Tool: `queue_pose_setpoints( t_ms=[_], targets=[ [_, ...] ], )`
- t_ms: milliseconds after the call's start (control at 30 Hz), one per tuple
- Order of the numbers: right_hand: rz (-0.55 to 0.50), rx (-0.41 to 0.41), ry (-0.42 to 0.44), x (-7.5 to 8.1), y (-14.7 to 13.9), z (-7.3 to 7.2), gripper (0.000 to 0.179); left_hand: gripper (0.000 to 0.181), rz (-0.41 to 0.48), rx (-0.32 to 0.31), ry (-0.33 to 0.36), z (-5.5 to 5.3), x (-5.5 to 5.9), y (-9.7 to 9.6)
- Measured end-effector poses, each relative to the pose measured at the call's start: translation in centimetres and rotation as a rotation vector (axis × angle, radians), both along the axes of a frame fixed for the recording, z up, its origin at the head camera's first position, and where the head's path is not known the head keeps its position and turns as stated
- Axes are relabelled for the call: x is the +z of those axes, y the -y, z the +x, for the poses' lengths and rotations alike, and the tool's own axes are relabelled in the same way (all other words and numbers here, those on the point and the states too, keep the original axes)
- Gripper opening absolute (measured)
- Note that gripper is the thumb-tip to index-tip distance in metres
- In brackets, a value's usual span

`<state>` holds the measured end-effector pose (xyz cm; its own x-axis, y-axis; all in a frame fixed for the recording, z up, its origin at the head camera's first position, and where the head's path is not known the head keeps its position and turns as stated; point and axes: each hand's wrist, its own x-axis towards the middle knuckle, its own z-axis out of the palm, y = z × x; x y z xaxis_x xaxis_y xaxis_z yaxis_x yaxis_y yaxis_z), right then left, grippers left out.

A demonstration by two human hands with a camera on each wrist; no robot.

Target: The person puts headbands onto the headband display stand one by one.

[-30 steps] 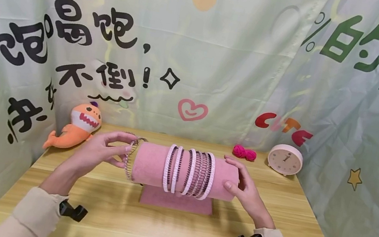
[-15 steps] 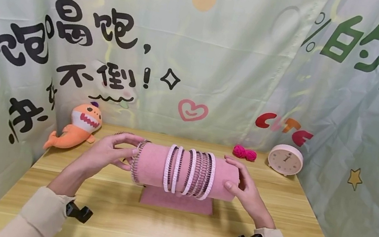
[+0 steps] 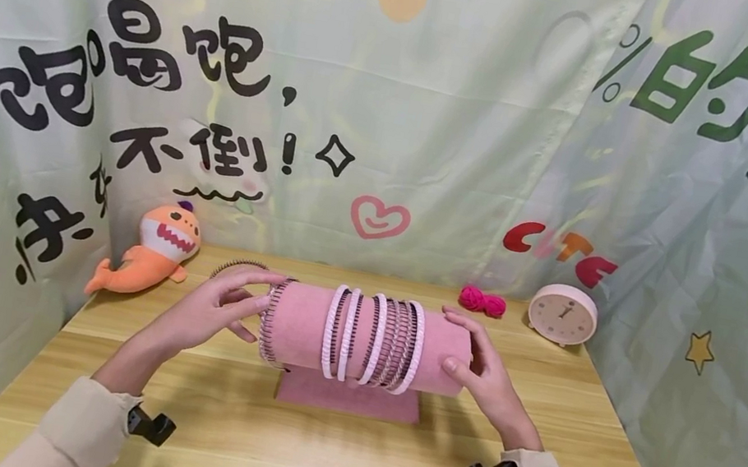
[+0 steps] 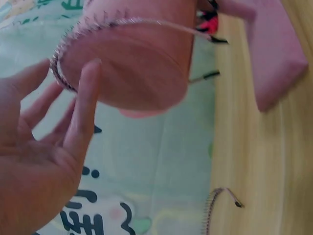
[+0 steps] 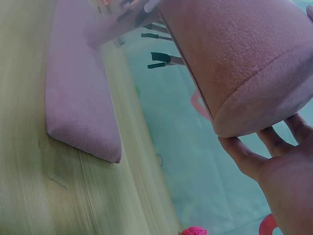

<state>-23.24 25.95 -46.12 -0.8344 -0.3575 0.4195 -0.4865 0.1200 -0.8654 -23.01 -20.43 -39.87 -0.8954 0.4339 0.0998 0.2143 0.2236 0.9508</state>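
A pink plush headband stand (image 3: 305,326), a horizontal roll on a flat base (image 3: 349,396), stands at the middle of the table. Several headbands (image 3: 374,338), white braided ones and thin toothed ones, sit around its middle. A thin toothed headband (image 3: 267,323) sits at the roll's left end. My left hand (image 3: 210,313) touches it with spread, fairly straight fingers; in the left wrist view, one fingertip meets the headband (image 4: 142,21) and another finger lies before the roll's end face. My right hand (image 3: 484,374) grips the roll's right end, thumb in front, fingers over the top.
Another toothed headband (image 3: 239,263) lies on the table behind my left hand. At the back are an orange shark plush (image 3: 153,253) on the left, and bright pink yarn (image 3: 482,301) and a round pink clock (image 3: 563,314) on the right. Printed curtains (image 3: 467,133) enclose the table.
My left hand has moved right, and the toothed headband has slid onto the roll's left end. The left fingers have since shifted slightly back. The right hand and stand stay put.
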Motion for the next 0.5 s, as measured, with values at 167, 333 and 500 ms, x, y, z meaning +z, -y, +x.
queue_pose_setpoints(
  t_ms=[167,333,500],
  targets=[
    [-0.004,-0.001,-0.005,-0.12,-0.08,-0.08,0.062,0.047,-0.023,-0.035,-0.097,-0.05,-0.57,0.57],
    [-0.005,0.006,-0.006,-0.17,-0.09,-0.13,0.062,0.044,-0.083,-0.01,-0.238,-0.26,-0.94,0.41],
    [-0.007,0.005,0.0,-0.2,-0.08,-0.14,0.062,0.043,-0.104,-0.004,-0.301,-0.54,-1.0,-0.34]
  ],
)
